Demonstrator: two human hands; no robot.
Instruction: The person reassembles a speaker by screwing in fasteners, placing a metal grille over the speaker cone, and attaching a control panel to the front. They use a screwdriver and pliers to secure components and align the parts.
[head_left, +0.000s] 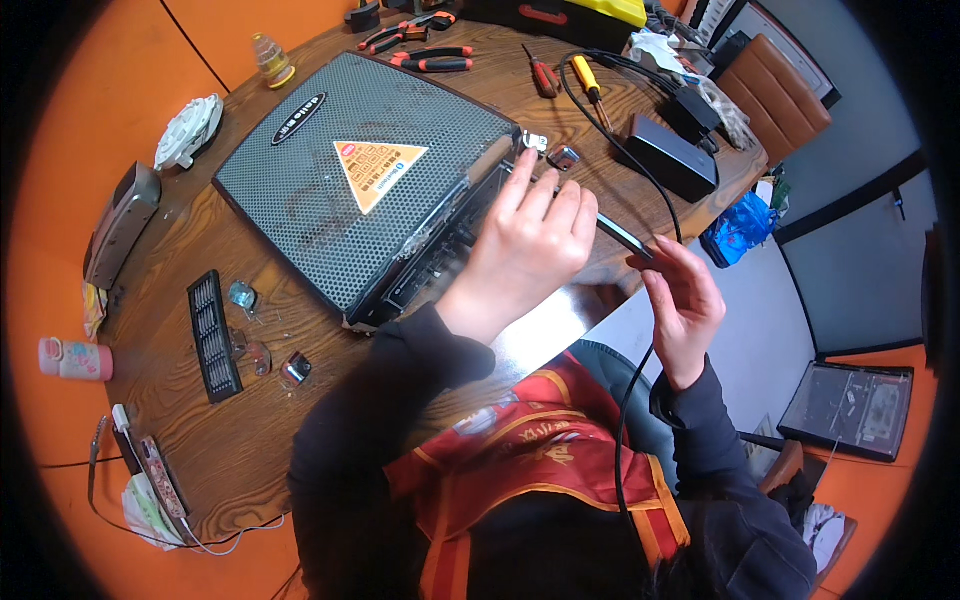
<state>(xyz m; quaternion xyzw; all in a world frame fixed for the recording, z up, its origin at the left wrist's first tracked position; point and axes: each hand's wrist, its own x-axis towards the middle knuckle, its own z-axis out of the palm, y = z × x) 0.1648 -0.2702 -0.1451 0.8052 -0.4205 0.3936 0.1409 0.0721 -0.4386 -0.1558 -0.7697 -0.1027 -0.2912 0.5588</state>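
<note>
A dark speaker box with a perforated metal grille and an orange triangular sticker lies on the wooden table. My left hand reaches over its right corner with fingers stretched out; the index fingertip is by a small silver metal corner piece. The left thumb is hidden. Beside it, my right hand is closed with thumb and fingertips on the lower end of a slim dark bar. The bar's other end goes out of sight behind my left hand. Another shiny metal corner sits just right of the box.
A black cable loops past my right hand. A red screwdriver, a yellow screwdriver and red-handled pliers lie at the back. A black box stands right; a slotted black panel lies left.
</note>
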